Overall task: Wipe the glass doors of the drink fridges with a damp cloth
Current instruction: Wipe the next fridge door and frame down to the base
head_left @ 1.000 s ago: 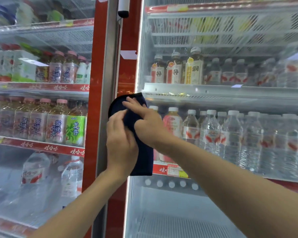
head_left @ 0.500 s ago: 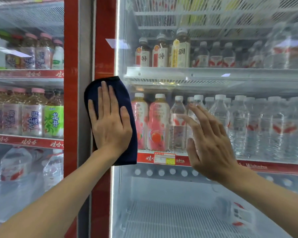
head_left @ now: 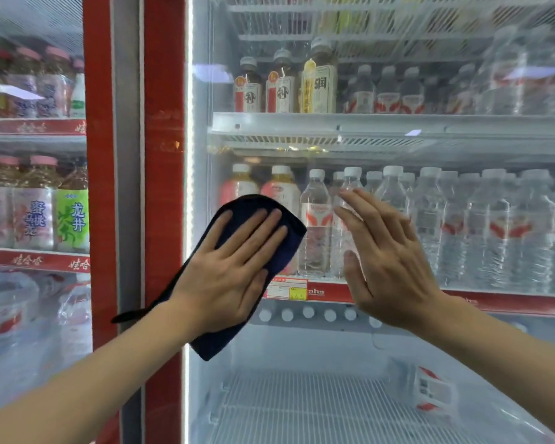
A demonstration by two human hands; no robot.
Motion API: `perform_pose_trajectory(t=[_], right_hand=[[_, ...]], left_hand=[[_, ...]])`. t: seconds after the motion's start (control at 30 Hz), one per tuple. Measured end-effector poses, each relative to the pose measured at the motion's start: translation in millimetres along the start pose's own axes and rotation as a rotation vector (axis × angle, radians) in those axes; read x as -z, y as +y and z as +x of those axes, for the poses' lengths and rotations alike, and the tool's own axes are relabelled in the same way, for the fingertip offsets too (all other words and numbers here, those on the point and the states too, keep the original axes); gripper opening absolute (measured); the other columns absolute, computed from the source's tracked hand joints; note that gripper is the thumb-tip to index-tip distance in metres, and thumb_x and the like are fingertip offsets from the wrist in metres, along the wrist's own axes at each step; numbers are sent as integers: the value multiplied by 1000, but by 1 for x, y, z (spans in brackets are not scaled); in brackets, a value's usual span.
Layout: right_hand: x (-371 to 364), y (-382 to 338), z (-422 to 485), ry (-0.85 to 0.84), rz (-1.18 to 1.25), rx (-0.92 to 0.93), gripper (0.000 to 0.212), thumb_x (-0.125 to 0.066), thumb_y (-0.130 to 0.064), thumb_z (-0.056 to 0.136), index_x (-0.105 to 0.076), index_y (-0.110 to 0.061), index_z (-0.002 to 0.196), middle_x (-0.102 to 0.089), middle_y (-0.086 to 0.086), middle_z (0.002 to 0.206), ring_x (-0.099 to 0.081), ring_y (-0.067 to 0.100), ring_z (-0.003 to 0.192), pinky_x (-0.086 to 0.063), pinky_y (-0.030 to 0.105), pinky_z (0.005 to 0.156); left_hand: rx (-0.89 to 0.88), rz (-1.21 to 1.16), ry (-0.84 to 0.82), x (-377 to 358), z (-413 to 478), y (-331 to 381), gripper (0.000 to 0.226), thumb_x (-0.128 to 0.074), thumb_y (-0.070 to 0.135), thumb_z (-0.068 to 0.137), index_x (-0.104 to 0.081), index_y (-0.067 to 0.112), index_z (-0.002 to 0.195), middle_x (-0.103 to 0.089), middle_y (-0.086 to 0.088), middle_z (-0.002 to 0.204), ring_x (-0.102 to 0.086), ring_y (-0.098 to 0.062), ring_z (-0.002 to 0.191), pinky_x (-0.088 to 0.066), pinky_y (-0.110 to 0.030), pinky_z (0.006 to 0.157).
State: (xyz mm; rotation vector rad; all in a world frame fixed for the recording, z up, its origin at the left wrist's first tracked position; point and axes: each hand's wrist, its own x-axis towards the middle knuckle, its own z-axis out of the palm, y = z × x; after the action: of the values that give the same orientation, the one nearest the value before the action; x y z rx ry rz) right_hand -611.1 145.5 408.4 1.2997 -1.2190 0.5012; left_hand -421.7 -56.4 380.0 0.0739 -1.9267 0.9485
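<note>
A dark blue cloth (head_left: 289, 241) lies flat against the glass door of the right fridge (head_left: 398, 363), near its left edge at mid height. My left hand (head_left: 234, 270) presses on the cloth with straight, spread fingers. My right hand (head_left: 388, 267) is held flat just to the right of the cloth, fingers straight and pointing up-left, at or close to the same glass; whether it touches cannot be told. A second glass door (head_left: 29, 347) of the left fridge shows at the far left.
Red door frames (head_left: 164, 123) and a grey post (head_left: 125, 155) separate the two fridges. Behind the right glass stand water bottles (head_left: 462, 225) and pink drinks on shelves; the bottom shelf (head_left: 302, 405) holds one lying bottle. Tea bottles (head_left: 72, 216) fill the left fridge.
My left hand slid the cloth from the red frame rightward and down onto the right door's glass. My right hand left the cloth a second ago and now stays flat beside it.
</note>
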Motion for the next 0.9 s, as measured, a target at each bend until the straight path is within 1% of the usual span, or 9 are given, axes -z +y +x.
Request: perform_pose_trajectory(t=[0.13, 0.27, 0.33, 0.43, 0.53, 0.57, 0.67, 0.77, 0.9], right_hand=[[14, 23, -14, 8, -75, -78, 67, -53, -12, 89, -39, 11, 151, -34, 25, 162, -28, 37, 154, -24, 50, 126], [12, 31, -26, 3, -95, -128, 67, -44, -17, 96, -30, 10, 155, -23, 24, 167, -19, 36, 158, -16, 51, 129], [7, 28, -29, 12, -90, -136, 67, -41, -18, 97, -28, 10, 156, -22, 24, 167, -17, 36, 158, -14, 52, 129], [12, 33, -27, -2, -57, -106, 66, -42, -18, 97, -30, 9, 155, -23, 24, 167, -18, 36, 158, -15, 51, 129], [22, 53, -35, -20, -69, -35, 63, -41, -18, 98, -34, 8, 154, -26, 23, 166, -21, 34, 157, -19, 51, 128], [26, 62, -39, -18, -80, -33, 63, -41, -18, 97, -34, 8, 154, -26, 23, 166, -21, 34, 157, -19, 51, 128], [34, 87, -47, -10, -96, -41, 62, -40, -18, 98, -33, 7, 154, -25, 22, 167, -20, 32, 158, -19, 50, 129], [31, 92, -51, -10, -118, -16, 62, -39, -18, 99, -32, 7, 155, -23, 22, 167, -19, 32, 158, -18, 51, 128], [30, 92, -52, 7, -77, -17, 60, -38, -17, 100, -31, 7, 155, -24, 22, 167, -19, 32, 158, -19, 51, 128]], left_hand=[[-24, 10, 29, 8, 29, -30, 56, -23, 30, 106, -28, 14, 159, -23, -6, 167, -21, -24, 155, -15, -54, 125], [381, -17, 177, -1, 44, 19, 57, -28, 27, 105, -27, 10, 159, -24, -9, 167, -22, -25, 155, -18, -59, 123], [453, -38, 158, -8, 44, 57, 59, -27, 30, 105, -25, 9, 159, -21, -10, 168, -19, -26, 156, -15, -60, 124], [211, -38, 43, -12, 28, 86, 59, -27, 33, 105, -24, 12, 160, -19, -8, 169, -18, -25, 156, -16, -61, 123], [-140, -11, -44, -2, 45, 46, 57, -26, 34, 107, -25, 16, 161, -21, -4, 168, -20, -23, 156, -15, -56, 125], [-170, 8, -36, 3, 61, 30, 56, -26, 34, 107, -25, 17, 161, -22, -4, 168, -20, -23, 156, -15, -55, 125], [57, 38, 53, 13, 113, 16, 57, -24, 32, 106, -24, 15, 161, -19, -7, 168, -17, -23, 156, -15, -57, 125], [290, 5, 128, 5, 120, 53, 59, -24, 32, 105, -22, 11, 161, -17, -9, 169, -14, -24, 157, -16, -60, 124], [240, -13, 37, -8, 91, 124, 62, -30, 32, 103, -22, 9, 160, -16, -10, 169, -14, -27, 157, -17, -62, 122]])
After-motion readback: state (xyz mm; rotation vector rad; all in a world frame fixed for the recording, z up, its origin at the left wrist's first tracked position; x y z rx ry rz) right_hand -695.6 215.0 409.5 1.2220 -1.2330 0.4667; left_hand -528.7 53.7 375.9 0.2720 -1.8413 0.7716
